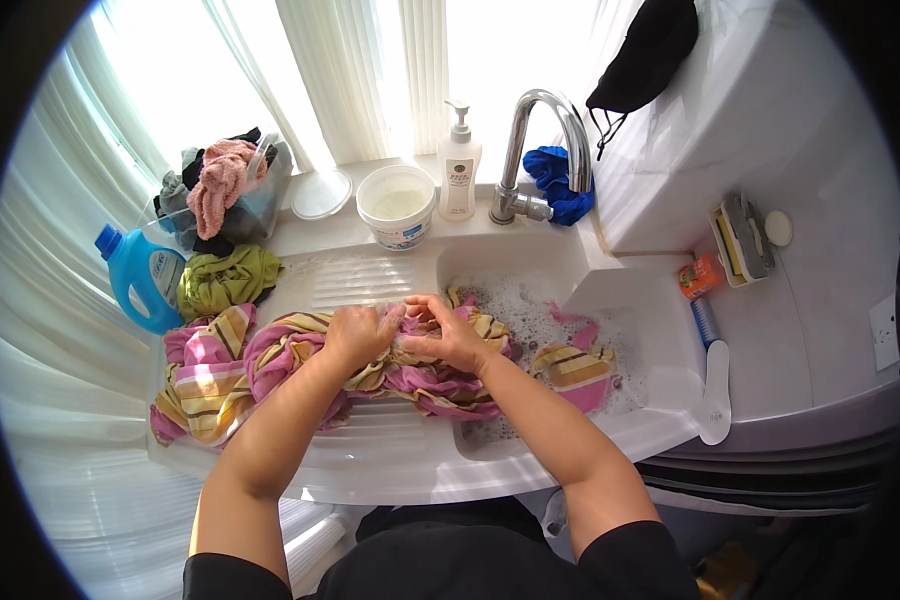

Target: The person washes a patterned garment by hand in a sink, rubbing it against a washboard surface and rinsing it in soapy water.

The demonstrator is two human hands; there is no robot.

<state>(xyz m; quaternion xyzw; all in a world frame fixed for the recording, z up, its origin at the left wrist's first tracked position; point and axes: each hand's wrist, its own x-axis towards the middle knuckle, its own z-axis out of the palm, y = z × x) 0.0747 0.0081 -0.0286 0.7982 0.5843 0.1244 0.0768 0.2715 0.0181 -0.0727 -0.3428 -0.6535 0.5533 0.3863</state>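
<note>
A long striped cloth [217, 385] in pink, yellow and brown lies bunched across the white washboard sink [360, 465]. Its right end hangs into the foamy water. My left hand [360, 335] is closed in a fist on the middle of the cloth. Close beside it, my right hand [450, 338] curls its fingers and thumb round a fold of the same cloth, with whitish suds between the hands. The cloth inside both grips is mostly hidden. Soapy water [530, 305] with bubbles fills the basin on the right.
Behind the sink stand a white tub [397, 205], a pump bottle [458, 185] and a chrome faucet [515, 150] with blue cloth [560, 185] beside it. At left are a blue detergent jug [140, 280], green cloth [228, 280] and a clothes-filled bin [265, 205]. A brush [716, 395] rests at right.
</note>
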